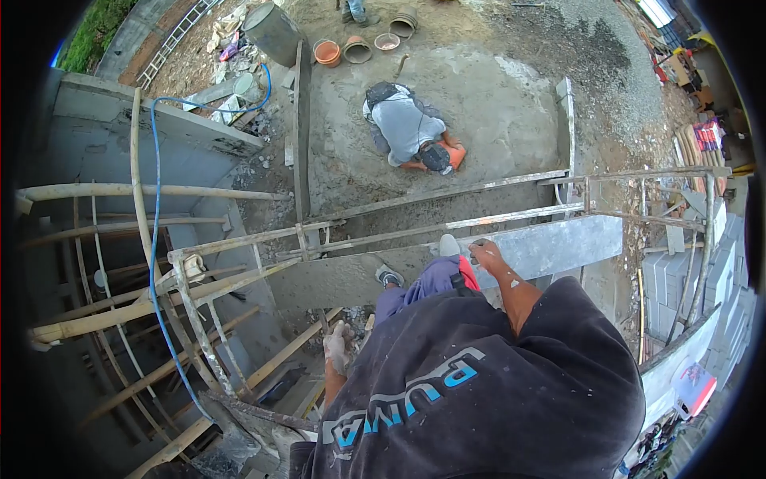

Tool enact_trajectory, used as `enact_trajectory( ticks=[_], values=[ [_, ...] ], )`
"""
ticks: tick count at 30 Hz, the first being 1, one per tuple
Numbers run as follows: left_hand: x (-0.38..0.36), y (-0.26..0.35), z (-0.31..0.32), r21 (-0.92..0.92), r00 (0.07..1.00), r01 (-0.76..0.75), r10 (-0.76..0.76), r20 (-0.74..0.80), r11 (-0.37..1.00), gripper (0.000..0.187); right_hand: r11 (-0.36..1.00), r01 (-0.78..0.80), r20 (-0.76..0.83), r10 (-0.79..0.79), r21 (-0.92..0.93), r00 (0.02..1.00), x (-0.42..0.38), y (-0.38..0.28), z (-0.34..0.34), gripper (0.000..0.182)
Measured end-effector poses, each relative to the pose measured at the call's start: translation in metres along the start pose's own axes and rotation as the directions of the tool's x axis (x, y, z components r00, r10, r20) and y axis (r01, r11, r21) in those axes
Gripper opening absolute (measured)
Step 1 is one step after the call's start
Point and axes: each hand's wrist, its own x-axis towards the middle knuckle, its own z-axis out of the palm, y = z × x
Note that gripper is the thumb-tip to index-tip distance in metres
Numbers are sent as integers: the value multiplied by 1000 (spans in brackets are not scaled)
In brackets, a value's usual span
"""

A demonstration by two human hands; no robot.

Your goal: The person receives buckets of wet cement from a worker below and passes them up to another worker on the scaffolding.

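My left hand (338, 349), coated in pale cement, is closed beside my left leg. A narrow dark piece (324, 322) sticks up by its fingers; what tool it belongs to is hidden. Above the grey metal-looking plank (558, 246), my right hand (485, 254) hangs with its fingers loosely bent and apart, and I see nothing in it. My shoes (388, 276) stand on the cement-smeared walkway (327, 283), one ahead of the other.
Scaffold rails (447, 191) run across in front of me. Below, a person (407, 128) bends over wet concrete (495, 104). Buckets (357, 49) and a drum (271, 33) stand beyond. Bamboo poles (96, 319) and a blue hose (157, 207) cross a deep gap at left. Blocks (678, 279) are stacked at right.
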Motion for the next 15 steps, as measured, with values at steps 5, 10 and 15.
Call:
enact_trajectory(
  ticks=[5, 10, 15],
  values=[
    [18, -71, -45, 46, 992, 122, -122, -2, 991, 23, 985, -139, -17, 138, -100, 990, -8, 10, -4, 35],
    [38, -115, -71, -43, 981, 192, -191, 29, 980, 27, 986, -121, -20, 119, -116, 993, 2, 8, 2, 35],
    [26, -50, -38, -86, 988, 154, -156, -13, 984, 26, 991, -16, 31, 21, -135, 999, 15, -26, 23, 36]
  ],
)
